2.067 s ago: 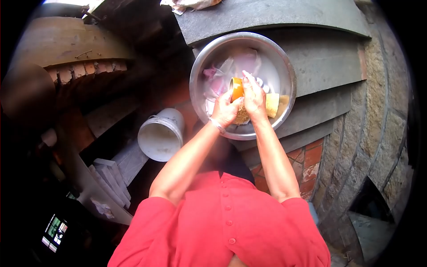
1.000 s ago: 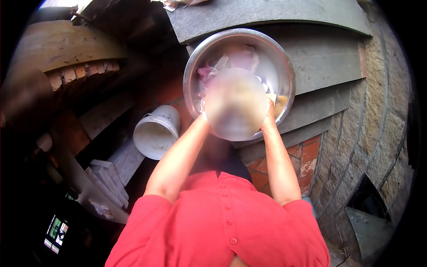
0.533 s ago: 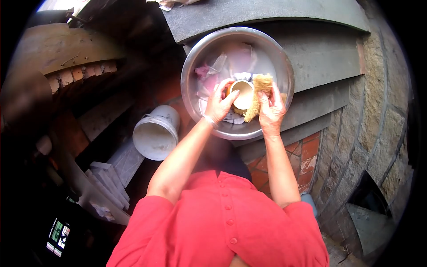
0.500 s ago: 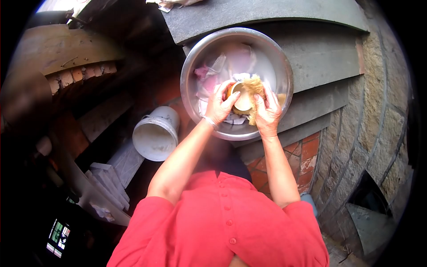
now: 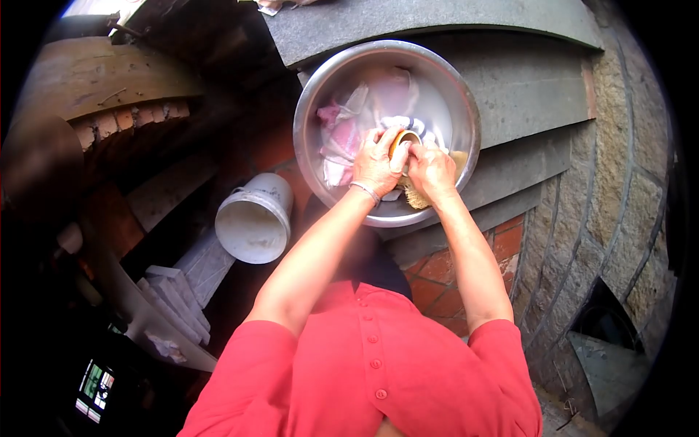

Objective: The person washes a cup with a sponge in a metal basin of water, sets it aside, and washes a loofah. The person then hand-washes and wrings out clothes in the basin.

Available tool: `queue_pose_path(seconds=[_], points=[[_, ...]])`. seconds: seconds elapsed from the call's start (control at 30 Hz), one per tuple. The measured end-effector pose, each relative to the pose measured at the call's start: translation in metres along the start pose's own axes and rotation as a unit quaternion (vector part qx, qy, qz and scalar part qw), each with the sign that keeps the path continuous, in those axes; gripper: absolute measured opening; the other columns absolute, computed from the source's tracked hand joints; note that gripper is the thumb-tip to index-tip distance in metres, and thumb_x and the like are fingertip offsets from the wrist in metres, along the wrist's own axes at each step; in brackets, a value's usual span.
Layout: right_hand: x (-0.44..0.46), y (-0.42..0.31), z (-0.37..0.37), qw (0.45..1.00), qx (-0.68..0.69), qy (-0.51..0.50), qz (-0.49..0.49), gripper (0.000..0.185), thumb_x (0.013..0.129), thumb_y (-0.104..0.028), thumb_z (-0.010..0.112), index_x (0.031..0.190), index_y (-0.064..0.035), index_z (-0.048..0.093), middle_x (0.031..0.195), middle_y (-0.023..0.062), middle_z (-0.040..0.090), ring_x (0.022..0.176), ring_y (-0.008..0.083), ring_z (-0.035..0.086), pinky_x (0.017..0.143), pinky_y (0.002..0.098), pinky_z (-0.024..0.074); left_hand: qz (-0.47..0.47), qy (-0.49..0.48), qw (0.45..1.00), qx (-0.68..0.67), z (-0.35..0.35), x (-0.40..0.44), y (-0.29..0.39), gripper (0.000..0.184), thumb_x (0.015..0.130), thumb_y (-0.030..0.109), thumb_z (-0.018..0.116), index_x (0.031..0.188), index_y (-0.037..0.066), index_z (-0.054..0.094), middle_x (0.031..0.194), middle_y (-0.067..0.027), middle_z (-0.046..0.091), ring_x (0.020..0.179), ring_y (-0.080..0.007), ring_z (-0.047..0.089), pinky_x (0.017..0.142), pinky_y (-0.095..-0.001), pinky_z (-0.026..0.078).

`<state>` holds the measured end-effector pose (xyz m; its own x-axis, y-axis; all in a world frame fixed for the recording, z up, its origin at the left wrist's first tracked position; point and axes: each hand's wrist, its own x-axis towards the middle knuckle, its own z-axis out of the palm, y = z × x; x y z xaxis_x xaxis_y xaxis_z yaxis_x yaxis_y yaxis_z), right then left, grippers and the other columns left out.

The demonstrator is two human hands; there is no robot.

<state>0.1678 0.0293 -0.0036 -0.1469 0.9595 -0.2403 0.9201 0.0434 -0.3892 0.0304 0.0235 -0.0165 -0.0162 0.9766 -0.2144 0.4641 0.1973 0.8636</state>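
Over a metal basin (image 5: pixel 309 156), my left hand (image 5: pixel 376 162) grips a small cup (image 5: pixel 399 143) with an orange outside and a pale inside. The cup's mouth is tilted toward my right hand (image 5: pixel 432 169). My right hand is closed, its fingertips at the cup's rim and partly inside it. A tan, fibrous loofah (image 5: pixel 415 197) hangs out below the right hand, between both hands; the part in the fingers is hidden. Pink and white cloths (image 5: pixel 341 142) lie in the basin around the hands.
The basin stands on grey stone steps (image 5: pixel 524 95). To the left, a white bucket (image 5: pixel 253 226) lies tipped with its mouth toward me, near stacked pale slabs (image 5: pixel 175 302). A rough stone wall (image 5: pixel 608 167) rises on the right.
The cup has turned and sits more upright-left, largely covered by my hands. My right hand has closed and moved to its mouth, and the loofah has dropped lower, under that hand.
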Motion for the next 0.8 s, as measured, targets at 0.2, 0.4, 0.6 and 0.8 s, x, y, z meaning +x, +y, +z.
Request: queue_pose_path(seconds=[0.2, 0.4, 0.6, 0.8], points=[[0.009, 0.000, -0.015, 0.991, 0.128, -0.024, 0.009, 0.016, 0.079, -0.017, 0.061, 0.092, -0.0106, 0.068, 0.094, 0.0176, 0.063, 0.085, 0.0352, 0.063, 0.074, 0.0466, 0.0504, 0.003, 0.042, 0.999, 0.027, -0.003, 0.010, 0.009, 0.033, 0.082, 0.024, 0.056, 0.112, 0.014, 0.065, 0.103, -0.0180, 0.059, 0.088, -0.0315, 0.061, 0.079, -0.0401, 0.050], [0.020, 0.001, 0.021, 0.994, 0.084, -0.074, 0.000, 0.020, 0.083, -0.022, 0.054, 0.096, -0.0118, 0.066, 0.096, 0.0174, 0.060, 0.087, 0.0371, 0.062, 0.078, 0.0477, 0.0491, 0.048, 0.032, 0.974, 0.217, -0.012, 0.030, 0.007, 0.028, 0.079, 0.027, 0.060, 0.105, 0.020, 0.068, 0.102, -0.0154, 0.060, 0.086, -0.0327, 0.062, 0.075, -0.0413, 0.051], [0.023, 0.008, 0.022, 0.991, 0.054, -0.119, -0.007, 0.020, 0.080, -0.023, 0.058, 0.092, -0.0096, 0.067, 0.092, 0.0174, 0.065, 0.085, 0.0359, 0.064, 0.076, 0.0455, 0.0507, 0.045, 0.070, 0.978, 0.189, 0.005, 0.023, -0.010, 0.025, 0.078, 0.032, 0.065, 0.098, 0.018, 0.072, 0.096, -0.0135, 0.061, 0.085, -0.0314, 0.061, 0.076, -0.0408, 0.050], [0.047, 0.009, 0.018, 0.982, 0.078, 0.140, -0.101, 0.011, 0.082, -0.017, 0.062, 0.092, -0.0138, 0.064, 0.076, 0.0090, 0.058, 0.068, 0.0309, 0.062, 0.059, 0.0404, 0.0510, 0.022, 0.110, 0.990, 0.090, -0.016, 0.052, 0.001, 0.026, 0.077, 0.028, 0.065, 0.100, 0.018, 0.071, 0.091, -0.0113, 0.058, 0.081, -0.0274, 0.062, 0.073, -0.0362, 0.051]])
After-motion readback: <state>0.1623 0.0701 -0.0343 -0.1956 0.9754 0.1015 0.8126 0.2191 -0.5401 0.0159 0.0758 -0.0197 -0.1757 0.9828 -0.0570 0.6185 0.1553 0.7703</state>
